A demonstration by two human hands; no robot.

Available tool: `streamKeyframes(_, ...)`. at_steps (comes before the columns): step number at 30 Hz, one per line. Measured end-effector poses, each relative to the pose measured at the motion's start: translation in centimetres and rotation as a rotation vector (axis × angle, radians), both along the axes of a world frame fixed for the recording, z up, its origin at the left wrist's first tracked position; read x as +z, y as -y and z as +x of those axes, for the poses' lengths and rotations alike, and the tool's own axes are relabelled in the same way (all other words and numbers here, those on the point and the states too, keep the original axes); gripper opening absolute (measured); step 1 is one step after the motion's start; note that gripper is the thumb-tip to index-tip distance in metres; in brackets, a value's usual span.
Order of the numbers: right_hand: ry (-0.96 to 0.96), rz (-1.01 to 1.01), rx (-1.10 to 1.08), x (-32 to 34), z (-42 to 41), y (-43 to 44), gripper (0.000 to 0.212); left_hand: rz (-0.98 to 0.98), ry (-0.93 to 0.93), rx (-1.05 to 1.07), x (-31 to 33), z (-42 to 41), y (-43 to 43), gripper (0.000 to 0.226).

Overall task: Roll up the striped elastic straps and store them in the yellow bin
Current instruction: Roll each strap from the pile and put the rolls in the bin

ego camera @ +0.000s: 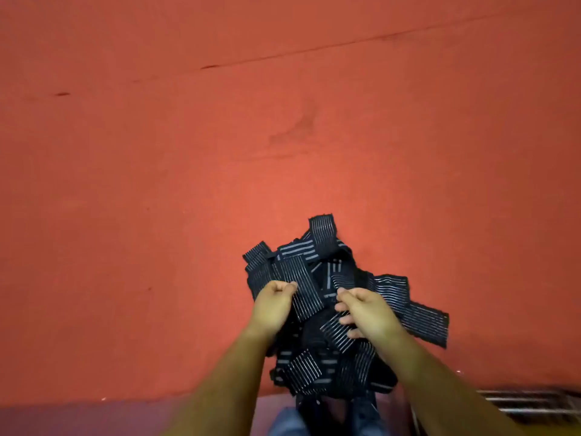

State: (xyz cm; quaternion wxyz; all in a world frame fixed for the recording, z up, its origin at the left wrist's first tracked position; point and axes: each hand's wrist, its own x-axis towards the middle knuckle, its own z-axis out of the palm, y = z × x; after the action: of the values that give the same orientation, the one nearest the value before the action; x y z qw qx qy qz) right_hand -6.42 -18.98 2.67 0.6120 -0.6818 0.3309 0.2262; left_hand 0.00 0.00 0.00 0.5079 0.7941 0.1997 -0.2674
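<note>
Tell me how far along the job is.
Done: nothing visible; no rolled strap shows, and the striped straps lie in one tangled pile on the red surface. In hand: the left hand and right hand each pinch a strap in that pile. Left: rolling and storing every strap; no yellow bin is plainly in view.

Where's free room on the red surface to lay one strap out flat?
Bare red surface beyond the strap pile, up to the frame top, and wide left of the left hand. Narrower patch right of the pile. Crowded at the near edge, where the right hand and left hand grip the pile.
</note>
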Motion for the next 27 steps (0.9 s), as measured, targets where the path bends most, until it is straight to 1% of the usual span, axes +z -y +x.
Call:
streamKeyframes(3, -0.007, -0.067, 0.005, -3.1, 0.9, -0.7, 0.022, 0.025, -0.034, 0.026, -2.4, 0.3, 0.1, 0.020)
streamKeyframes(5, 0.006, -0.066, -0.015, -4.5, 1.6, -1.2, 0.019, 0.015, -0.029, 0.053, -3.5, 0.4, 0.4, 0.020)
streamKeyframes(9, 0.059, -0.109, 0.039, -6.5, 3.4, -2.4, 0.040, 0.107, 0.045, 0.075, -5.9, 1.3, 0.4, 0.019)
streamKeyframes(11, 0.076, -0.134, 0.060, -7.4, 4.3, -2.7, 0.042, 0.126, 0.063, 0.108, -6.9, 1.9, 0.4, 0.021)
streamKeyframes(17, 0.145, -0.195, 0.126, -9.8, 6.6, -2.7, 0.030, 0.045, 0.159, 0.256, -9.0, 2.4, 0.4, 0.023)
streamKeyframes(21, 0.221, -0.247, 0.134, -11.6, 8.0, -3.2, 0.033, 0.044, 0.292, 0.177, -10.0, 2.9, 0.5, 0.021)
streamKeyframes(24, 0.296, -0.268, 0.122, -13.0, 8.7, -3.5, 0.042, 0.046, 0.410, 0.089, -10.4, 3.3, -0.1, 0.016)
streamKeyframes(27, 0.365, -0.253, 0.106, -14.3, 8.8, -3.5, 0.038, 0.015, 0.519, 0.028, -10.7, 3.4, -1.1, 0.013)
